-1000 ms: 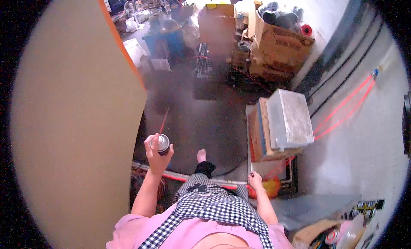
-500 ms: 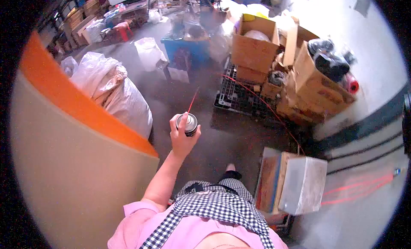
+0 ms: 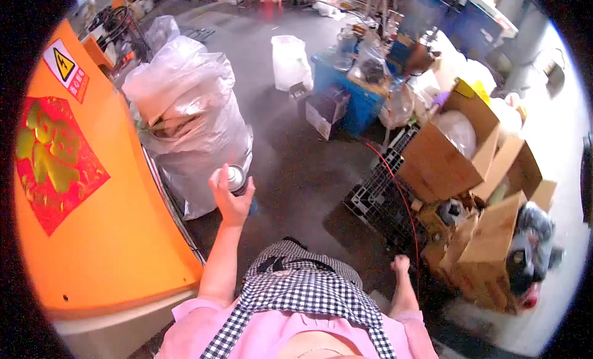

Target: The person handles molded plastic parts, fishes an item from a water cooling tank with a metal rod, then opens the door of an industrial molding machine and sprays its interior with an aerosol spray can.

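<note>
My left hand [image 3: 231,201] is wrapped round a spray can [image 3: 235,178] with a pale top, held upright in front of me. A faint reddish streak shows by its nozzle, blurred. Just beyond the can stands a big white plastic sack [image 3: 191,112], stuffed full. My right hand [image 3: 400,264] hangs low on the right with its fingers curled closed, and nothing shows in it. Nearest to that hand are a red hose [image 3: 407,204] and a black plastic pallet [image 3: 377,207].
An orange cabinet [image 3: 136,235] with a warning label stands close on my left. Open cardboard boxes [image 3: 445,167] crowd the right side. Ahead are a blue bin [image 3: 358,105], a white bag [image 3: 290,62] and a small box [image 3: 326,112] on the floor.
My view has turned left and I have moved forward past the cabinet. The can stays in my left hand, now close to the sack. My right hand has come into view.
</note>
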A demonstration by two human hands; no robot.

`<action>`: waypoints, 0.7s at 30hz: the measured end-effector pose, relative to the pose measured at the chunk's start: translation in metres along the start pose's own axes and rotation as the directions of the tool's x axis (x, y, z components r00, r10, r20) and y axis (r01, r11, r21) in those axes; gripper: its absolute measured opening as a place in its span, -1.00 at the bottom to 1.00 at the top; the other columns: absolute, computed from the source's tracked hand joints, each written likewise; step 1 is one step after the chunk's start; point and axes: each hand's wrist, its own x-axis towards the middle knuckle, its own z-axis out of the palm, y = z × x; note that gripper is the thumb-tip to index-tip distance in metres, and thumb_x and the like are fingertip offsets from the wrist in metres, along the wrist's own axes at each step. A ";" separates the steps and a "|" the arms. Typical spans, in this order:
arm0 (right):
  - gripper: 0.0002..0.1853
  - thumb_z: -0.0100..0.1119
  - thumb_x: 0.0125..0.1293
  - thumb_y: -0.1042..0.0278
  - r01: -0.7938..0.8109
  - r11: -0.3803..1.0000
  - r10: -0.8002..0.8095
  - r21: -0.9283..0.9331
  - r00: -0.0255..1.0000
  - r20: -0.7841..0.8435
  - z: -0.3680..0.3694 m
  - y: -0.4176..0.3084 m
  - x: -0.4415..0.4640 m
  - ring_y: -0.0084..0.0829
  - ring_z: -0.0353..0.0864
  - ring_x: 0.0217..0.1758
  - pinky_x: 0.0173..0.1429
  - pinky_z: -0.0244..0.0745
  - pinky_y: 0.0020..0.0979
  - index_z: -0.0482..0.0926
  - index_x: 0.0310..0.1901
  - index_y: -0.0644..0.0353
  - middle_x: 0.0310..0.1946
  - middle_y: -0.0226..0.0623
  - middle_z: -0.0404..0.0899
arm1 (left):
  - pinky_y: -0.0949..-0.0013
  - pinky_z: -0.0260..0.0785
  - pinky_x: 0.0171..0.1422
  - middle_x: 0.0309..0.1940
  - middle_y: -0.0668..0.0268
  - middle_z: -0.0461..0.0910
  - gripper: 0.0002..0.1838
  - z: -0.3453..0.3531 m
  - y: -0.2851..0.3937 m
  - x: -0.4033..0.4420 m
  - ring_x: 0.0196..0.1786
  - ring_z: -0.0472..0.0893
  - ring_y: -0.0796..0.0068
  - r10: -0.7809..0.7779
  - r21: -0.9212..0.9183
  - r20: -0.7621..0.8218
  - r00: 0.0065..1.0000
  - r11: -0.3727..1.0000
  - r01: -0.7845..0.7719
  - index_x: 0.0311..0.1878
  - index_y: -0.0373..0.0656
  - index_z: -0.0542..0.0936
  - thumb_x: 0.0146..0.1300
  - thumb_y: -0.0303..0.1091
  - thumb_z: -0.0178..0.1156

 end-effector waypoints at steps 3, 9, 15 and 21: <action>-0.79 -0.02 0.31 0.42 0.245 0.969 -0.245 -0.023 0.969 -0.027 0.036 -0.198 0.095 -0.42 0.57 -0.46 -0.41 0.45 -0.41 0.47 -0.11 0.37 -0.42 -0.21 0.55 | 0.17 0.26 0.14 -0.02 0.03 0.37 -0.16 0.048 -0.058 0.028 0.01 0.41 0.07 -0.049 0.119 -0.018 0.999 0.992 0.051 0.26 -0.20 0.25 -0.15 -0.47 0.43; -0.84 0.07 0.18 0.35 0.558 0.781 -0.575 -0.281 0.818 0.025 0.151 -0.332 0.128 -0.19 0.57 -0.34 -0.24 0.46 -0.24 0.54 -0.29 0.24 -0.40 -0.11 0.55 | 0.14 0.24 0.16 -0.02 0.04 0.37 -0.17 0.141 -0.129 0.099 0.04 0.40 0.06 -0.091 0.141 -0.047 0.995 0.985 0.097 0.25 -0.19 0.27 -0.15 -0.44 0.43; -0.77 0.20 0.03 0.17 0.875 0.091 -0.213 -0.476 0.484 0.849 0.227 -0.258 0.180 -0.15 0.58 -0.31 -0.19 0.49 -0.20 0.60 -0.42 0.16 -0.41 -0.13 0.58 | 0.09 0.28 0.08 -0.06 0.02 0.43 -0.22 0.240 -0.199 0.206 -0.05 0.43 0.01 0.001 0.066 -0.090 0.996 0.998 0.005 0.20 -0.24 0.29 -0.15 -0.42 0.43; -0.80 0.18 0.04 0.18 0.513 0.502 0.024 -0.697 0.797 0.604 0.257 -0.387 0.247 -0.18 0.57 -0.39 -0.25 0.49 -0.21 0.57 -0.47 0.15 -0.50 -0.19 0.55 | 0.08 0.31 0.06 -0.06 -0.03 0.40 -0.20 0.354 -0.274 0.299 -0.04 0.43 -0.01 0.009 0.103 -0.148 0.989 0.995 0.007 0.21 -0.22 0.26 -0.15 -0.46 0.43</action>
